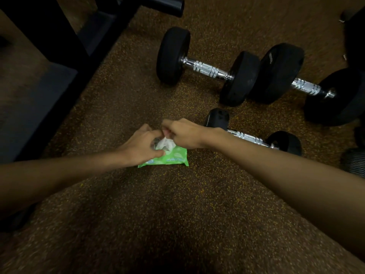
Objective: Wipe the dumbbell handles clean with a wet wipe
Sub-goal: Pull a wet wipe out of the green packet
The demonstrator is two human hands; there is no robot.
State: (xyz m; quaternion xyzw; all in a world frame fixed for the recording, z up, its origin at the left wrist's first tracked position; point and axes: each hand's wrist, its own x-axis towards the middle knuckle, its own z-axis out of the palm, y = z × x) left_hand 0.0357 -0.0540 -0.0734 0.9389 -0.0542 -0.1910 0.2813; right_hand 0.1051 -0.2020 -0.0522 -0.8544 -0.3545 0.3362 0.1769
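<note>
Speckled floor (pixel 177 204): my left grip (pixel 142 145) holds the pack (pixel 173 158), my right grip (pixel 183 133) pinches the wipe (pixel 166 143). Nearest dumbbell (pixel 248 137) lies just right of it, handle running rightward.

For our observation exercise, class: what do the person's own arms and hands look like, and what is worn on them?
Both arms are bare as far as the frame shows: no sleeve on the left forearm or right forearm. The left hand and right hand wear no gloves; no watch, band or ring is visible.
</note>
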